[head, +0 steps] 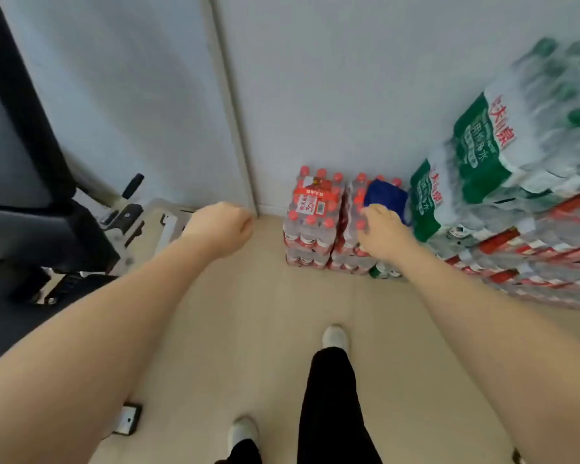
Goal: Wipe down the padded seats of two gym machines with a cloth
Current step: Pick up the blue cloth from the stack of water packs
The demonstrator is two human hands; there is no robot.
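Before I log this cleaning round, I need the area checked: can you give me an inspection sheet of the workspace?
Surface: beige floor, bare where visible.
Job's things: blue cloth lies on the red-capped bottle packs; black gym machine stands at left.
Clutter: green-labelled water packs stacked at right against the wall.
Grippers: right hand reaches to the blue cloth, grip not clear; left hand curled in a fist, holding nothing.
Cables: nothing seen.
Surroundings: white wall with a vertical seam; the person's white shoes and dark trousers below.
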